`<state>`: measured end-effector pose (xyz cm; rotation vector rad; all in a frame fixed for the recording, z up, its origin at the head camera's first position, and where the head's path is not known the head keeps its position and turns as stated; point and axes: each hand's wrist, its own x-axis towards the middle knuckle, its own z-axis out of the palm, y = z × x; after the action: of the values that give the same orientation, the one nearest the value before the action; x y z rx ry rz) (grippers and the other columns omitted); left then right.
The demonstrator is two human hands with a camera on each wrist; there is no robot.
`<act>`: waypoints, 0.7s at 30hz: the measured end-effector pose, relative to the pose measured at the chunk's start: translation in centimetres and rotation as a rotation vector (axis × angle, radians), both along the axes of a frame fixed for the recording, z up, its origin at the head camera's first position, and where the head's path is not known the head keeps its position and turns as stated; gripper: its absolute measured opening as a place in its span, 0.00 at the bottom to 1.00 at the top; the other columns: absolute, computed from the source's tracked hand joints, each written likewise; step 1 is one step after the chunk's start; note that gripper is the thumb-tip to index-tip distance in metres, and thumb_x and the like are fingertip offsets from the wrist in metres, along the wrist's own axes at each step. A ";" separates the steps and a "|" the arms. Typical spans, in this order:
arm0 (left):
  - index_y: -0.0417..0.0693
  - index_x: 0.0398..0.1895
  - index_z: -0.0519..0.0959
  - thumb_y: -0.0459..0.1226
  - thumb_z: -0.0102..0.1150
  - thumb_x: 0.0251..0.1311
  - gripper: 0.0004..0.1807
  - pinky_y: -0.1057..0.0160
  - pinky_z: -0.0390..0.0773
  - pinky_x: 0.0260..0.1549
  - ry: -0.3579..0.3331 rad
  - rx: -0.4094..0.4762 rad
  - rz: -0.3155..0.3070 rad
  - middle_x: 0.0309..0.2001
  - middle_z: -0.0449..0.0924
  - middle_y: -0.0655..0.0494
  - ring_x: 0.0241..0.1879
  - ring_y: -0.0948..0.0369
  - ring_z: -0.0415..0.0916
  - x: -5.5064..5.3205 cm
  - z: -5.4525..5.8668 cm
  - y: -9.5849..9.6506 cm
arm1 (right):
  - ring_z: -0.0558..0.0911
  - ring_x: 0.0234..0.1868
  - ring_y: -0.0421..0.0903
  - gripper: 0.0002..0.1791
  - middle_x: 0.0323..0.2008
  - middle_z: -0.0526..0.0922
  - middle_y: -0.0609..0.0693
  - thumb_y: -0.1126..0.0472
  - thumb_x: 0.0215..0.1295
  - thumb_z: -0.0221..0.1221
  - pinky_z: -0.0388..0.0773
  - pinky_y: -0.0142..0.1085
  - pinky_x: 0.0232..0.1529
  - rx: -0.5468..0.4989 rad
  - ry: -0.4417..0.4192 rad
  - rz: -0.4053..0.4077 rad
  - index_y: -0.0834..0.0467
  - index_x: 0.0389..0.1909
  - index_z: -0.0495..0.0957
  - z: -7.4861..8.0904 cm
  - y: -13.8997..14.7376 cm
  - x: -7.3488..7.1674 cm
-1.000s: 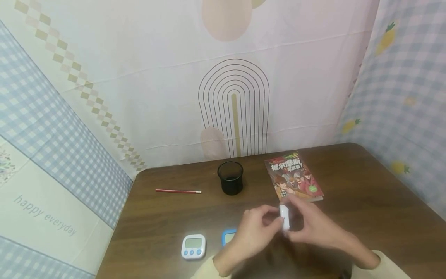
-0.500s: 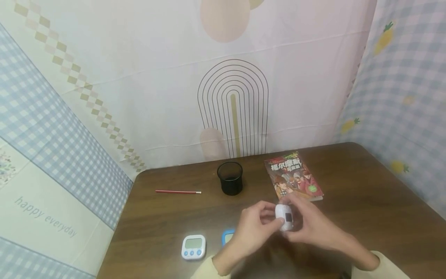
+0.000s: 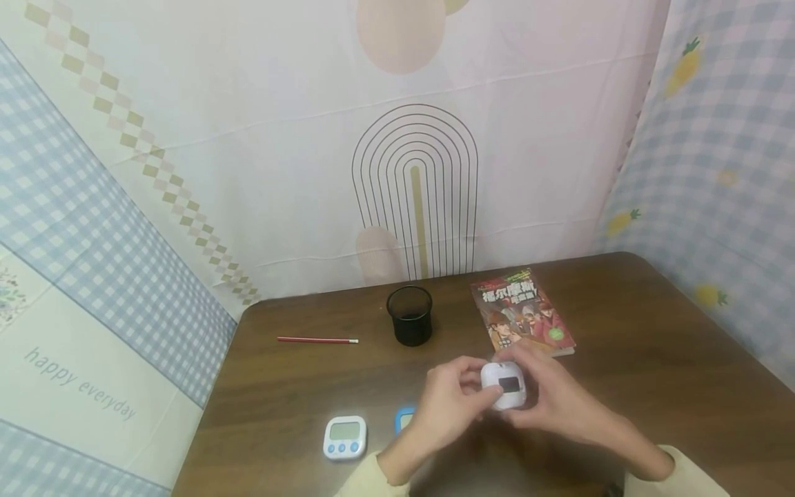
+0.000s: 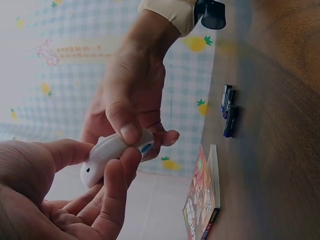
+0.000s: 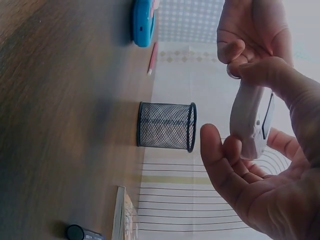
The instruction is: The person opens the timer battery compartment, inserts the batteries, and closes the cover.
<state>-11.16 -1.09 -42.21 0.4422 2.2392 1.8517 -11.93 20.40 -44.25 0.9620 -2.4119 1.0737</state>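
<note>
Both hands hold a white digital timer (image 3: 506,385) up over the table. The left hand (image 3: 448,397) pinches its left side, thumb on the face beside a dark rectangular screen. Along the opposite edge, the right hand (image 3: 549,393) grips it between thumb and fingers. A blue button on it shows in the left wrist view, where the timer (image 4: 112,152) is tilted between the two sets of fingers. The right wrist view shows the timer (image 5: 250,120) nearly side-on. Part of its face is hidden by the fingers.
On the table (image 3: 273,400) lie a white timer with blue buttons (image 3: 344,437), a blue timer (image 3: 405,417) partly behind the left wrist, and a red pencil (image 3: 317,339). A black mesh cup (image 3: 413,328) and a book (image 3: 522,314) are farther back. Several dark blue cylinders (image 4: 228,107) lie right.
The held timer has turned from edge-on to showing its face with the dark screen toward the head view. Both hands have stayed in nearly the same place.
</note>
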 end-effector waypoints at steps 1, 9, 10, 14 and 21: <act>0.36 0.54 0.83 0.33 0.74 0.62 0.18 0.69 0.84 0.23 0.004 -0.002 0.002 0.41 0.92 0.47 0.26 0.70 0.83 0.0 0.0 0.0 | 0.73 0.49 0.38 0.42 0.48 0.80 0.36 0.63 0.34 0.84 0.77 0.33 0.45 0.001 0.011 0.002 0.44 0.56 0.79 0.0 0.0 0.0; 0.34 0.52 0.85 0.34 0.75 0.61 0.18 0.70 0.83 0.22 0.045 -0.055 0.036 0.35 0.91 0.51 0.24 0.71 0.80 -0.3 -0.2 -0.1 | 0.72 0.48 0.36 0.43 0.48 0.77 0.38 0.64 0.32 0.84 0.77 0.32 0.42 0.016 0.063 0.003 0.45 0.57 0.80 0.1 -0.1 0.1; 0.34 0.52 0.85 0.33 0.75 0.61 0.18 0.70 0.83 0.23 0.046 -0.056 0.040 0.34 0.91 0.51 0.24 0.71 0.80 -0.4 -0.1 -0.2 | 0.72 0.49 0.37 0.43 0.49 0.77 0.38 0.63 0.33 0.84 0.77 0.32 0.42 0.017 0.062 -0.002 0.45 0.58 0.81 0.2 -0.1 0.1; 0.34 0.50 0.85 0.31 0.74 0.61 0.16 0.69 0.84 0.23 0.025 -0.022 0.063 0.34 0.90 0.50 0.24 0.70 0.81 -0.5 0.1 -0.3 | 0.75 0.48 0.37 0.42 0.51 0.81 0.41 0.61 0.39 0.85 0.79 0.32 0.43 -0.025 -0.009 -0.006 0.48 0.61 0.80 0.3 0.0 0.1; 0.34 0.51 0.84 0.28 0.72 0.61 0.15 0.63 0.89 0.27 -0.002 0.044 0.085 0.35 0.90 0.48 0.25 0.68 0.83 -0.5 0.4 -0.4 | 0.82 0.41 0.40 0.34 0.51 0.80 0.51 0.63 0.58 0.78 0.86 0.35 0.36 -0.210 -0.339 0.036 0.54 0.65 0.77 0.7 0.2 0.2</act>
<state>-11.63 -1.44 -41.81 0.3578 2.2535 1.9448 -11.71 20.59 -43.55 0.8092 -2.4773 1.5780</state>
